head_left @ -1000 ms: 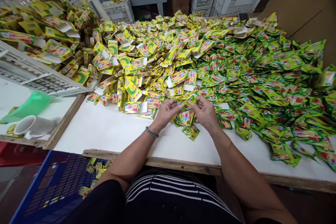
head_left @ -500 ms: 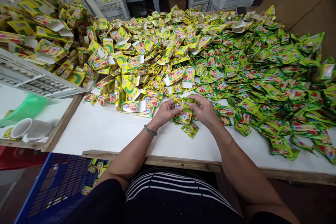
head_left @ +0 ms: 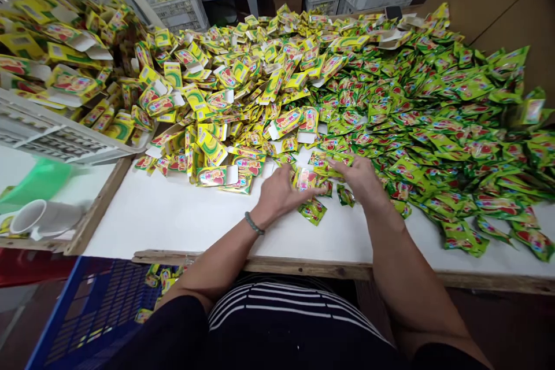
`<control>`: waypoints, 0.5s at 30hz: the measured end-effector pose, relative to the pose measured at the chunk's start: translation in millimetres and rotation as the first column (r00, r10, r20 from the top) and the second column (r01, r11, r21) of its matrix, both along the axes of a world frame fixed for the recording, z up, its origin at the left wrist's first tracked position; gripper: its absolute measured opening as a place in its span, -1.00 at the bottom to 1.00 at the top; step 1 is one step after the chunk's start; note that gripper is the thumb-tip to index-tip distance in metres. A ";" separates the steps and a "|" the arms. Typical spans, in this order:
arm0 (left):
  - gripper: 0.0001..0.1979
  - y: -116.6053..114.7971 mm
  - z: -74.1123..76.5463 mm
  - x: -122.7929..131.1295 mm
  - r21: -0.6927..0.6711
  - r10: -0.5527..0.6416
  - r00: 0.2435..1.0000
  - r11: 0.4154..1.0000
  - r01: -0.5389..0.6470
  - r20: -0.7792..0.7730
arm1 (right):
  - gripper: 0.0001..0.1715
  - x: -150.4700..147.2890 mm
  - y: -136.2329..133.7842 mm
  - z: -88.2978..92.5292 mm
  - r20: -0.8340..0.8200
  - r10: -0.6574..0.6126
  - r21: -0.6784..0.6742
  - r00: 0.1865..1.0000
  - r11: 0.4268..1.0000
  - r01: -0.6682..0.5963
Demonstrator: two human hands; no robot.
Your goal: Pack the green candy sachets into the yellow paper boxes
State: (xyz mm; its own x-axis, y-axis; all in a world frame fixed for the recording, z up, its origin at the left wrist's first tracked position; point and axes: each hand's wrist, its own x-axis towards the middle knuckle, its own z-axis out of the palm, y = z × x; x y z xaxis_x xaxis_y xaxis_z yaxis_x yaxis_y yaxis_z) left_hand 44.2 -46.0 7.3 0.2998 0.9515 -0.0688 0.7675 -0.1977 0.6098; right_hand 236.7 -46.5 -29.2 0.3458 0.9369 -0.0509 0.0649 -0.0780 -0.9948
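Observation:
My left hand [head_left: 281, 193], with a beaded bracelet on the wrist, is over the white tabletop, its thumb stretched out away from the fingers. Beside that thumb lies a yellow-green sachet [head_left: 306, 178], with another sachet [head_left: 312, 211] below it on the table. My right hand [head_left: 363, 180] is open, its fingertips reaching to a green sachet [head_left: 321, 161]; whether they grip it is unclear. A small dark-green sachet [head_left: 346, 195] lies just left of the right palm. Open yellow cartons [head_left: 217, 176] lie to the left of my hands.
A large pile of green sachets [head_left: 433, 127] spreads to the right, and yellow cartons are heaped at left and back. A white crate [head_left: 82, 141] spills cartons at left. A white mug [head_left: 45, 218] stands nearby. A blue basket [head_left: 87, 300] sits below the wooden table edge [head_left: 299, 267].
My hands, together on a small packet before, have parted. The right moved right, the left slightly lower with its thumb spread. The view has shifted slightly.

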 end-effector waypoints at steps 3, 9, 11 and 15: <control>-0.22 -8.2 -4.0 9.4 0.040 -0.104 0.989 0.993 0.109 -0.110 | -0.52 -8.3 1.5 -3.3 -0.041 -0.040 -0.121 0.998 0.992 0.035; -0.57 19.7 -3.9 -19.5 -0.405 0.190 0.896 0.914 -0.012 0.401 | -0.45 -9.7 1.6 5.4 -0.069 -0.131 0.093 0.989 0.986 0.137; -0.63 25.7 -3.2 -29.8 -0.617 0.345 0.737 0.777 0.122 0.581 | -0.46 -10.6 0.2 8.9 -0.095 -0.073 0.085 0.993 0.993 0.082; -0.61 21.4 -9.6 -30.8 -0.675 0.395 0.640 0.687 0.270 0.659 | -0.53 -21.8 -4.6 15.3 0.036 0.104 0.016 0.994 0.994 -0.105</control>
